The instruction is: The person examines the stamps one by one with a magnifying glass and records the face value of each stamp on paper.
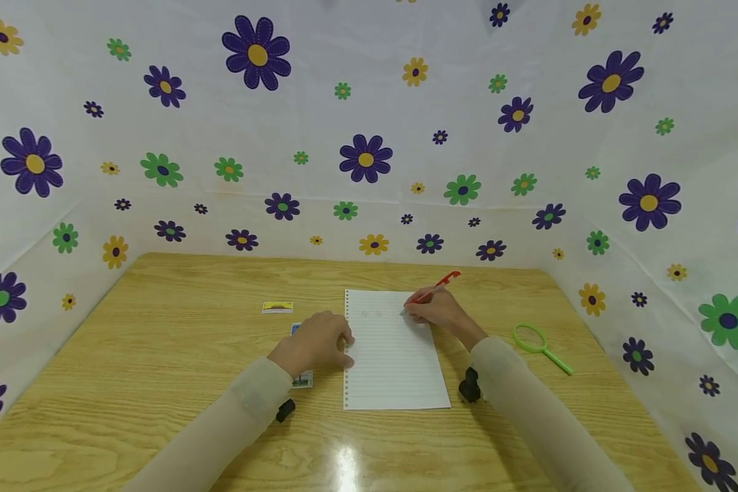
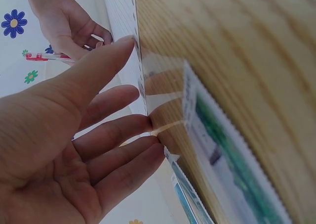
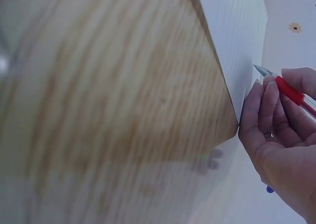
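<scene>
A sheet of lined paper (image 1: 393, 362) with punched holes down its left edge lies on the table, and small faint marks show near its top. My right hand (image 1: 438, 309) pinches a red pen (image 1: 447, 279) near its tip, close over the upper right of the sheet. In the right wrist view the tip of the pen (image 3: 291, 91) points out past the fingertips. My left hand (image 1: 316, 342) rests at the left edge of the paper, fingers loosely bent and fingertips on the margin. Beneath the left hand, stamp-like cards (image 2: 232, 159) with toothed edges lie partly hidden.
Left of the paper, a small yellow card (image 1: 277, 307) lies on the wooden table (image 1: 178, 328). A green magnifying glass (image 1: 547, 352) lies to the right, beside the right forearm. White flowered sheeting (image 1: 320, 116) walls the back and both sides.
</scene>
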Demonstrator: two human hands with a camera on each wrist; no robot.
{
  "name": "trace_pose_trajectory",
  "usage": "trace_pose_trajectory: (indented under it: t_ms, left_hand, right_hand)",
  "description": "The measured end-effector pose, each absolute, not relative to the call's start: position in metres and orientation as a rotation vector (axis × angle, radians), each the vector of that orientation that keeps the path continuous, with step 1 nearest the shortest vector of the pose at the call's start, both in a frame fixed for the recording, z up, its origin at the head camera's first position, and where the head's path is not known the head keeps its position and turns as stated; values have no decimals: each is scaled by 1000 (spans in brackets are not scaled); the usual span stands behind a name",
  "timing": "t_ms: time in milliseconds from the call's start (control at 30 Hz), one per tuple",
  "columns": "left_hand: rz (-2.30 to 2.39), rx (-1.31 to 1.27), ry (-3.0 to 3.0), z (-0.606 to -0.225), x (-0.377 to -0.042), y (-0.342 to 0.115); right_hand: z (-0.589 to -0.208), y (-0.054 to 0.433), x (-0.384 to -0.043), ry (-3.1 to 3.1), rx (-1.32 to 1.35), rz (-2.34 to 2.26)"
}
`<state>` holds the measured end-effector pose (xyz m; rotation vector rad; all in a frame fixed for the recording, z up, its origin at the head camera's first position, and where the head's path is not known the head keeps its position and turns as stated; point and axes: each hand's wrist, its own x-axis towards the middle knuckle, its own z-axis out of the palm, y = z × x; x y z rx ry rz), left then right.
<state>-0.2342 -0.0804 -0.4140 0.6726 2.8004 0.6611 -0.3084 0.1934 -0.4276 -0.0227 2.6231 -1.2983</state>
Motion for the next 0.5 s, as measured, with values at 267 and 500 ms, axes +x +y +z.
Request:
trace_pose_trajectory:
  t_ms: [267, 500]
  left_hand:
    - [665, 682, 2796, -416, -235, -80]
    - [673, 683, 2796, -415, -235, -81]
  right_hand:
    - [-426, 199, -306, 2577, -132, -1339]
    - [-421, 208, -304, 2758, -402, -1137]
